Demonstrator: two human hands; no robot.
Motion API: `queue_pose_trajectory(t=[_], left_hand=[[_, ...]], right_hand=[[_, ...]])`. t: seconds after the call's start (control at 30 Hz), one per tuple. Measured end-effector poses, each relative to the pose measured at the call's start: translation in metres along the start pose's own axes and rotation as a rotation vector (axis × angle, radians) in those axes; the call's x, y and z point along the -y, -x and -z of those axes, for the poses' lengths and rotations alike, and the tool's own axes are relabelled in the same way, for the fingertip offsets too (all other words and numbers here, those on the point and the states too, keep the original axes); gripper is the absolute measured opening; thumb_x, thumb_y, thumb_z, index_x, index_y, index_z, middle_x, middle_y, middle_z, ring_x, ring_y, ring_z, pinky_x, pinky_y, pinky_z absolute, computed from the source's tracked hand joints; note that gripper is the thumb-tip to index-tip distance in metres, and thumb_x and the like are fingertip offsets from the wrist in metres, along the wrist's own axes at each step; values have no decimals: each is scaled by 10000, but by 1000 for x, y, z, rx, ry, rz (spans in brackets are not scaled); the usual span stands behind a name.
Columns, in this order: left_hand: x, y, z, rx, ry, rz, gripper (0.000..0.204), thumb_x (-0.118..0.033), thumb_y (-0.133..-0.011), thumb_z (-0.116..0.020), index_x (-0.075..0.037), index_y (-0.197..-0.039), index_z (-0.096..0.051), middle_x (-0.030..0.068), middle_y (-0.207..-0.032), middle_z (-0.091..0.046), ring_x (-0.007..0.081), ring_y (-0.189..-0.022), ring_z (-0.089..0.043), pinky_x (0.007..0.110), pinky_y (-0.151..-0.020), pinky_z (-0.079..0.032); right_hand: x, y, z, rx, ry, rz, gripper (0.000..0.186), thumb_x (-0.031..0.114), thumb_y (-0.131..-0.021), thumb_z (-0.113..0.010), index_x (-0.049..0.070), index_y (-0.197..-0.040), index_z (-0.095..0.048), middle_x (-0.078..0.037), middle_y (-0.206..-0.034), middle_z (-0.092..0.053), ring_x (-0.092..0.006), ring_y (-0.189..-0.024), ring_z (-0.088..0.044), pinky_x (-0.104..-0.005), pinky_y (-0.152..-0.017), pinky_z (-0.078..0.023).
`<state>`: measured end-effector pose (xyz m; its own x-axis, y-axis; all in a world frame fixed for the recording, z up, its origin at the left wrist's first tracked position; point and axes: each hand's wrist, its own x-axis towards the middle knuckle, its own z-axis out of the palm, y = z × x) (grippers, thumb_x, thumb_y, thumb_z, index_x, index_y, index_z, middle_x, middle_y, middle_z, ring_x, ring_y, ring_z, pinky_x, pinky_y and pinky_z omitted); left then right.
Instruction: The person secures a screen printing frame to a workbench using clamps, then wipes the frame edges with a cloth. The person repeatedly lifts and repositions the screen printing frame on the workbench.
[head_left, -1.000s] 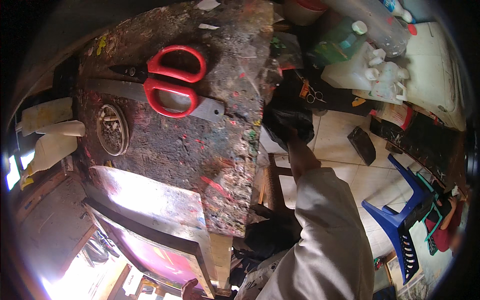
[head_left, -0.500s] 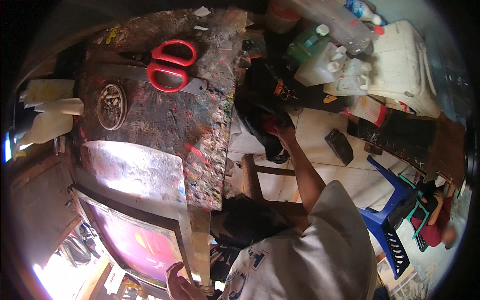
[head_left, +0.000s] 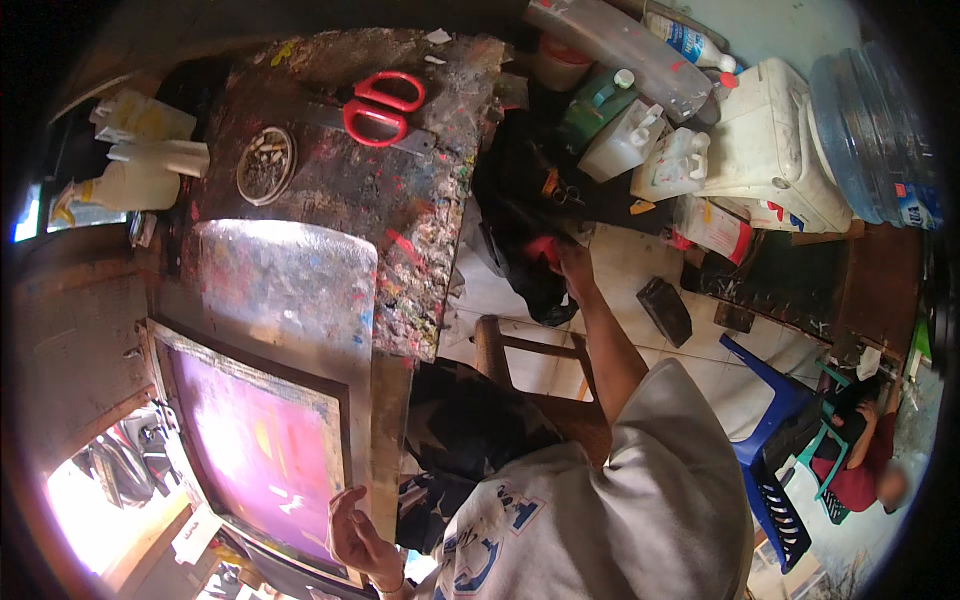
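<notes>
reaching into the black bag [head_left: 520,215], right hand [head_left: 572,262] fingers hidden as before; left hand [head_left: 355,535] now grips the screen frame [head_left: 345,450].

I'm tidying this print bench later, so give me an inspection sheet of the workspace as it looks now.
Surface: worktable crusted with dried paint.
Job's things: black bag beside the table; framed screen with pink mesh.
Clutter: red scissors, round ashtray, white jugs, blue water bottle.
Grippers: right hand at the bag; left hand on the screen's frame.
Cables: nothing seen.
Surroundings: tiled floor, blue plastic chair, another person seated.
</notes>
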<state>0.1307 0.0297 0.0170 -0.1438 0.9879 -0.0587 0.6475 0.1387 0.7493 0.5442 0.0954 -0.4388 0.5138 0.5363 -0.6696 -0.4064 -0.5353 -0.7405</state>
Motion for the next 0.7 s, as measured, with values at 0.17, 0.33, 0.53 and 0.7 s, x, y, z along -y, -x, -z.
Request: queue_pose_trajectory(t=[0.17,0.33,0.53,0.7], left_hand=[[12,6,1,-14,9,4,370,-254,-1028,-516,83,-1094,-654,155,-1048,-688,231,-949,-635,329,-821,-514],[8,-1,-2,-21,-4,24,268,-130,-1014,-501,83,-1062,-657,170,-1002,-707,279,-921,-662,379,-857,-498],[0,-5,-11,-14,22,55,268,-132,-1018,-500,81,-1067,-656,177,-1001,-705,276,-933,-659,378,-864,-497],[-7,-15,-15,38,-40,34,275,-141,-1023,-500,81,-1077,-654,176,-1005,-705,280,-954,-657,379,-879,-494]], right_hand=[[21,31,14,-148,949,625,262,230,-860,-693,31,-1030,-709,-219,-910,-717,-384,-822,-705,-449,-734,-586],[9,31,20,-69,1018,564,211,240,-809,-725,38,-864,-753,-212,-807,-713,-384,-805,-712,-451,-734,-577],[38,70,26,-90,778,426,200,143,-775,-779,31,-939,-754,-156,-836,-744,-282,-824,-746,-359,-764,-580],[56,75,54,-281,410,582,281,-94,-789,-692,31,-1039,-723,-86,-976,-735,-172,-884,-696,-303,-790,-551]])
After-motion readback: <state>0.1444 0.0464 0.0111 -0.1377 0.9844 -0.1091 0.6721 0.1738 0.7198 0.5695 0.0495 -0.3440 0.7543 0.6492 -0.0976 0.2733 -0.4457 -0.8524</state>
